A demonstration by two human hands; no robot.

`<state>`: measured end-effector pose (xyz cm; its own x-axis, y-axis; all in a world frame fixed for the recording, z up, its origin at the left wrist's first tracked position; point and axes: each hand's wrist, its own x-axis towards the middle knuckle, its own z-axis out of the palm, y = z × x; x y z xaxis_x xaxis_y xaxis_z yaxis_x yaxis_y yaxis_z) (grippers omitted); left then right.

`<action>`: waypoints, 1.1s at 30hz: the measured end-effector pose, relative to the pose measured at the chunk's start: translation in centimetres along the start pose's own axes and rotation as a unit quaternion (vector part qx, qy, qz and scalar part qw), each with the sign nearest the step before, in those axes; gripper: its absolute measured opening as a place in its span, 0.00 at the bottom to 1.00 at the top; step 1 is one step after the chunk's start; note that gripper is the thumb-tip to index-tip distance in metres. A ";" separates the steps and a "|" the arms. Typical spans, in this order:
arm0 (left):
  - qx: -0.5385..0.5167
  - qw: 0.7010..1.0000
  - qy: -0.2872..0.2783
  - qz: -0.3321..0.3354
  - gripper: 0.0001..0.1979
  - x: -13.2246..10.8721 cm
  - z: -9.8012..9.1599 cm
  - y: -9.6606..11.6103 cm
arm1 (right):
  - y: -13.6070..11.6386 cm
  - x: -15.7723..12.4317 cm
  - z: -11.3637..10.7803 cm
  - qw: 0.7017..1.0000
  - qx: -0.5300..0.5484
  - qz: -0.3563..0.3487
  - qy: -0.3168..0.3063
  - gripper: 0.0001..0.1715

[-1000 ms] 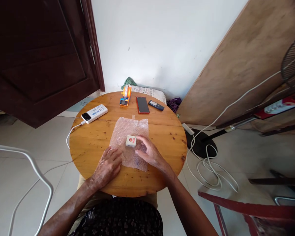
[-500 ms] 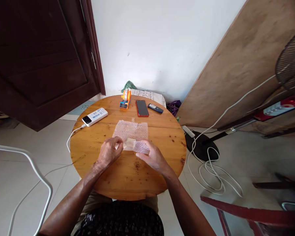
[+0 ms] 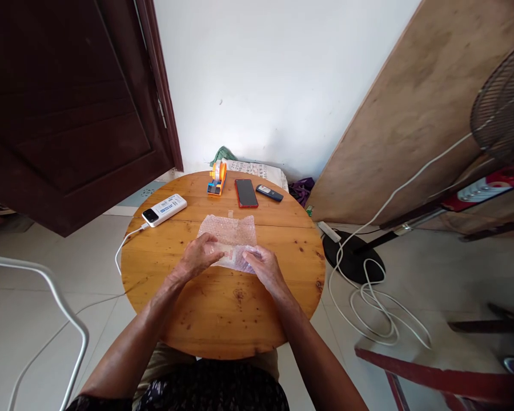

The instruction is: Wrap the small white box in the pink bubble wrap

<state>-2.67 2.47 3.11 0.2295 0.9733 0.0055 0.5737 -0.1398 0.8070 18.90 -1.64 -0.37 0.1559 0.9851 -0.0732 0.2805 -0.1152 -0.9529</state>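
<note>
A sheet of clear bubble wrap (image 3: pixel 228 229) lies on the round wooden table in front of me. Its near part is folded over a small pale item (image 3: pixel 228 254) with reddish marks, whose kind I cannot make out through the plastic. My left hand (image 3: pixel 198 254) grips the left side of the fold, fingers on top and thumb toward the middle. At the right end of the fold, my right hand (image 3: pixel 264 266) pinches the wrap between thumb and fingers. A small strip of clear tape (image 3: pixel 230 214) sticks out at the far edge of the sheet.
Farther back on the table (image 3: pixel 240 319) stand an orange-and-blue tape dispenser (image 3: pixel 217 178), a red-edged phone (image 3: pixel 245 193) and a dark handheld device (image 3: pixel 269 193). A white power bank (image 3: pixel 164 210) with a cable lies left. A fan (image 3: pixel 503 103) and looped cord are at right.
The near flap of bubble wrap has come over the pale item, covering it. My left hand has opened from a tight pinch to a wider grip; the right thumb has moved onto the wrap.
</note>
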 end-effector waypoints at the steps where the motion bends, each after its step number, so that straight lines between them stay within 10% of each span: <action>1: -0.016 1.000 0.001 0.001 0.14 0.2 0.4 0.0 | 0.1 0.1 0.1 1.000 -0.001 0.001 0.004 0.15; 24: -0.073 0.996 -0.060 -0.003 0.17 1.1 1.6 -1.2 | -0.3 -0.5 -0.7 0.986 -0.150 -0.062 0.047 0.11; 33: -0.056 0.996 -0.068 -0.008 0.17 1.2 1.7 -1.0 | -2.5 -1.8 0.2 0.867 -0.364 -0.339 0.023 0.16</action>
<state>-1.64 3.46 1.26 0.3309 0.9401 -0.0817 0.4892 -0.0968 0.8668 17.69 -3.11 2.10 -0.2461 0.8538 0.4587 0.8433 0.4219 -0.3329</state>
